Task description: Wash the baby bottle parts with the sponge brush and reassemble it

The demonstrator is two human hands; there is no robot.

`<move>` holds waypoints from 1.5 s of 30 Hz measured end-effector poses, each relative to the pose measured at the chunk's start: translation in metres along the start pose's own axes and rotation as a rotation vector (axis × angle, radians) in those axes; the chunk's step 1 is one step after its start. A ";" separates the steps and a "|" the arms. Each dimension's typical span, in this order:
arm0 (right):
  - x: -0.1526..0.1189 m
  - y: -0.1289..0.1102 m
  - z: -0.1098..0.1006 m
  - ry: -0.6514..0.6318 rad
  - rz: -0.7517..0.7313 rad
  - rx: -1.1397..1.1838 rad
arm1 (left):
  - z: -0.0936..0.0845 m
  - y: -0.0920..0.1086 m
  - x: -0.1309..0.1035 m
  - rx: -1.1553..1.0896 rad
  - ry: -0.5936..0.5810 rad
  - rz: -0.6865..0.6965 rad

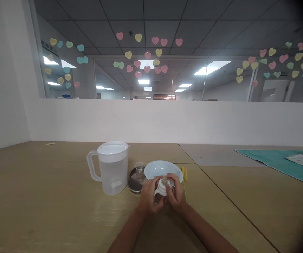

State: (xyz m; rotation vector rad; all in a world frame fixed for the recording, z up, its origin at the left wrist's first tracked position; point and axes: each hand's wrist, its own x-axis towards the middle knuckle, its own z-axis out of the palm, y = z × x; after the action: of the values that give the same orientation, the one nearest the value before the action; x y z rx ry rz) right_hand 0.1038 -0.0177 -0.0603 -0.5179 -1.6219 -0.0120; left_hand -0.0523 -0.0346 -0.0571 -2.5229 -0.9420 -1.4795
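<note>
1. In front of a shallow pale-blue bowl [158,168], L hand [147,197] & R hand [178,194] are gripping a white plastic handled piece [162,189] w/ translucent tip, prob for steadiness.
2. Fingers are curling, pinching its sides; hidden fingertips, can't tell.
3. Round metal tray [132,184] is holding a clear cup [139,172], prob for stability.

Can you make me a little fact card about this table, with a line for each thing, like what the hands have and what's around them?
Left hand: left hand, holding one side of a small white thing
Right hand: right hand, holding its other side
Behind the hands: pale blue bowl
Left of the bowl: clear cup in a round metal tray
Further left: big see-through jug with a handle
Right of the bowl: something yellow, too small to name
Far right: green-blue cloth
Window: colorful paper hearts
</note>
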 end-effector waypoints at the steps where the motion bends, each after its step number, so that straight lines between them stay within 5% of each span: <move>1: 0.000 0.001 0.000 -0.004 0.008 0.000 | 0.000 0.001 0.000 -0.008 -0.003 -0.007; 27: 0.022 -0.004 0.002 -0.066 0.299 0.273 | 0.006 -0.003 -0.005 -0.137 0.062 -0.022; 37: 0.038 -0.001 -0.002 -0.236 0.528 0.498 | 0.005 -0.002 -0.001 0.010 0.160 0.187; 45: 0.034 0.010 0.006 -0.012 0.592 0.557 | 0.001 -0.002 -0.002 0.129 0.039 0.193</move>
State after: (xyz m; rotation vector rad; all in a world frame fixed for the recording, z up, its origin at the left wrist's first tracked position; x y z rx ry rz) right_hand 0.1008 0.0038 -0.0315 -0.5373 -1.3493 0.8584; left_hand -0.0538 -0.0337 -0.0599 -2.4069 -0.7387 -1.3610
